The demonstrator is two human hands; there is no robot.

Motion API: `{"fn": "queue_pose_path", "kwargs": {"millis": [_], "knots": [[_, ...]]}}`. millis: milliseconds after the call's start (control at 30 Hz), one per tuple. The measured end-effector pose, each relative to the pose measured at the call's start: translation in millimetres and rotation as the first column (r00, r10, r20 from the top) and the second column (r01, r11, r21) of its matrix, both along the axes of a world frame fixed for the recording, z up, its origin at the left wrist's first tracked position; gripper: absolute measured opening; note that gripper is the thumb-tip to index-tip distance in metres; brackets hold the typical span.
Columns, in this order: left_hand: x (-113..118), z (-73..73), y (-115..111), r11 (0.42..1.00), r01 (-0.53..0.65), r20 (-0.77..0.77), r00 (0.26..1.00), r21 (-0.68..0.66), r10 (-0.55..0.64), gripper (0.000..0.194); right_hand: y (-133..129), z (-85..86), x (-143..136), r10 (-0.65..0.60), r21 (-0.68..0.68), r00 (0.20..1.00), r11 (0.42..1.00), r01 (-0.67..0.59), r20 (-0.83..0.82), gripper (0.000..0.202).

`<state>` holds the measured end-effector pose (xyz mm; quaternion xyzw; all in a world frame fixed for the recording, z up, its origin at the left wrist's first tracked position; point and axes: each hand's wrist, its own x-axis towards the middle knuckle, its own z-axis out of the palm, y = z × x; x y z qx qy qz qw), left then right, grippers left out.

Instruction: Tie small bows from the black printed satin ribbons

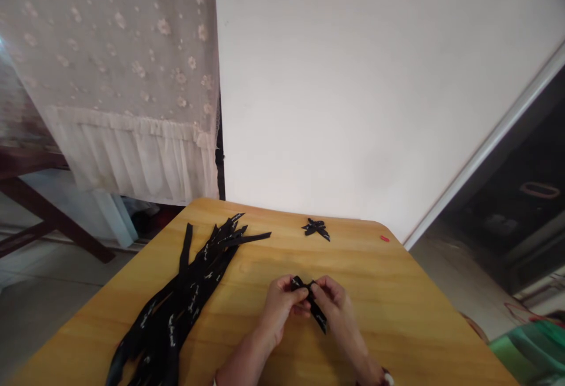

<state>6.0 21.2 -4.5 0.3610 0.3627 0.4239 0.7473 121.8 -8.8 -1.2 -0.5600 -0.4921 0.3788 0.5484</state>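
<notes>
Between my two hands is a black ribbon (318,315) with white lettering, looped near its upper end, one tail hanging down to the right. My left hand (285,303) pinches the ribbon's left loop between thumb and fingers. On the other side, my right hand (333,303) pinches it near the middle; the fingers partly hide the looped part. A finished-looking black ribbon bow (316,228) lies on the table beyond my hands. To the left, a long bundle of black printed ribbon strips (194,286) stretches across the tabletop.
The wooden table (379,274) stands against a white panel (353,92). A small red object (385,238) lies near its far right corner. A lace curtain (132,80) hangs at the back left. Green material (529,348) is at the lower right, beyond the table edge.
</notes>
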Motion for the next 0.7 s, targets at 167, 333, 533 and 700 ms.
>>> {"fn": "queue_pose_path", "kwargs": {"millis": [167,333,533,700], "knots": [[0,1.9,-1,1.000,0.013,-0.022,1.000,0.010,-0.012,0.022,1,-0.5,-4,0.028,-0.010,1.000,1.000,-0.027,0.008,0.024],[-1,7.4,-3,1.000,-0.004,-0.136,0.991,0.029,0.008,0.021,-1,0.0,-6,0.020,0.005,0.998,1.000,-0.021,0.051,0.026],[0,10.5,-3,0.999,-0.024,-0.169,0.985,0.034,0.030,0.015,0,-5.9,-3,-0.017,0.021,0.995,1.000,0.015,0.102,0.026],[1,8.2,-2,0.999,-0.026,-0.162,0.986,0.035,0.032,0.016,0,-5.5,-4,-0.036,0.040,0.990,0.999,0.030,0.136,0.026]]}}
